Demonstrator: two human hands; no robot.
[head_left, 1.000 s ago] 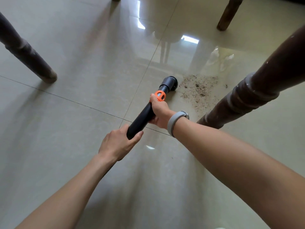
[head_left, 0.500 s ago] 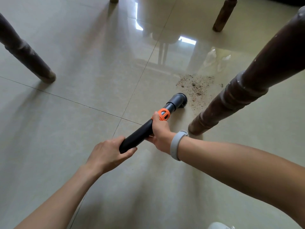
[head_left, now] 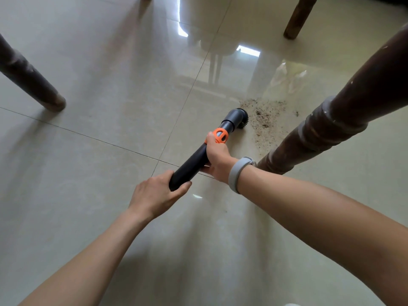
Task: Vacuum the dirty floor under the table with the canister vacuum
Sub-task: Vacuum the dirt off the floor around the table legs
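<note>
Vacuum wand [head_left: 194, 161] gripped by left hand [head_left: 154, 195] and right hand [head_left: 217, 157]; brush touches dirt [head_left: 262, 120].

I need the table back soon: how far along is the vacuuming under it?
Done: the tiles left of the nozzle look free of dirt. In hand: the left hand and right hand grip the wand, its brush nozzle at the edge of the dirt patch. Left: that patch, beside the near table leg.

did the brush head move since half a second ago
Yes. The brush head has moved up along the dirt patch, away from the base of the near table leg and toward the patch's far end.
</note>
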